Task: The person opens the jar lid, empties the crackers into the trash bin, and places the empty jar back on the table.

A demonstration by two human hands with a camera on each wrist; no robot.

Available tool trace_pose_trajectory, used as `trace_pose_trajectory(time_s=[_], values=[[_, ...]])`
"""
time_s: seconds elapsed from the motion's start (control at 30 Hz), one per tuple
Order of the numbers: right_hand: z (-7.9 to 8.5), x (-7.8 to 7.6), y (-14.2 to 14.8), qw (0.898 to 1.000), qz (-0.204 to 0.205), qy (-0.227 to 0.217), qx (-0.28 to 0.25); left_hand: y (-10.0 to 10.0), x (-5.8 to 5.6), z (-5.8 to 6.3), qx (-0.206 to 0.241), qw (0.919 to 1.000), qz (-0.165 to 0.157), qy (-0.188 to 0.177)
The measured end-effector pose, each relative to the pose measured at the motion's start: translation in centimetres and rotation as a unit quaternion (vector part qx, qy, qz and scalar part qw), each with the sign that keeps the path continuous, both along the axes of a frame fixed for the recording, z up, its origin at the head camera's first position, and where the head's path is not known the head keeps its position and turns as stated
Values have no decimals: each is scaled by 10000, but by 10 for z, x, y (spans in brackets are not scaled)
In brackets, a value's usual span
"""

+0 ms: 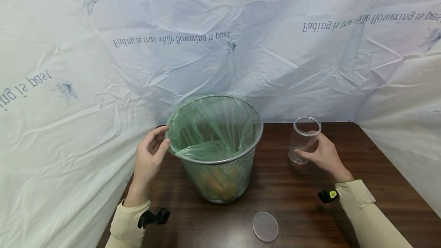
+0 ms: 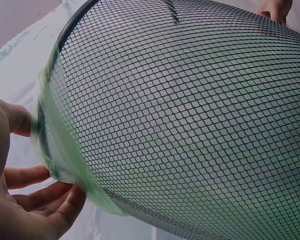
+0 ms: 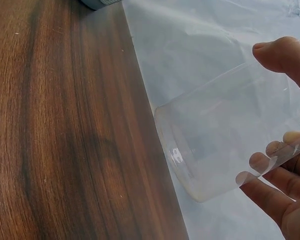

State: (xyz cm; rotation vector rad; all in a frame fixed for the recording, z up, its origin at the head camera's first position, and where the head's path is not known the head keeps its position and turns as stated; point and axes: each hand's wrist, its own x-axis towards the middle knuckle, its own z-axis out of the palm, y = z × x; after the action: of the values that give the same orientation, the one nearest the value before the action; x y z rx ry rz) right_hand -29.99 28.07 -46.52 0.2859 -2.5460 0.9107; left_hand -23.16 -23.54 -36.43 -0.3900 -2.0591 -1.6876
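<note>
My left hand (image 1: pixel 148 156) is at the left rim of a silver wire mesh trash can (image 1: pixel 253 160). Its thumb and fingers pinch the folded-over edge of the green trash bag (image 2: pixel 65 145) lining the can. Through the mesh, something orange (image 1: pixel 217 185) shows low inside. To the right of the can, my right hand (image 1: pixel 325 154) grips a clear plastic jar (image 3: pixel 205 135) from its right side, thumb on one side and fingers on the other. The jar has no lid on and its mouth faces up. A round clear lid (image 1: pixel 265 227) lies flat near the table's front.
Dark brown wood grain covers the table (image 1: pixel 299 198). White plastic sheeting (image 1: pixel 262 68) with printed words and dragonflies hangs behind it and along both sides. Each wrist carries a small black camera mount (image 1: pixel 154 218) over a cream sleeve (image 1: pixel 127 225).
</note>
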Motion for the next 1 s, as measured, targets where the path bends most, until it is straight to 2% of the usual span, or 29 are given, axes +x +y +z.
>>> trace_pose_trajectory(time_s=[0.5, 1.0], values=[[-5, -1, 1, 9999, 105, -28, -16, 0, 0, 0, 73, 9999, -50, 80], [-8, -1, 3, 9998, 156, -40, -67, 0, 1, 0, 74, 10000, -65, 0]])
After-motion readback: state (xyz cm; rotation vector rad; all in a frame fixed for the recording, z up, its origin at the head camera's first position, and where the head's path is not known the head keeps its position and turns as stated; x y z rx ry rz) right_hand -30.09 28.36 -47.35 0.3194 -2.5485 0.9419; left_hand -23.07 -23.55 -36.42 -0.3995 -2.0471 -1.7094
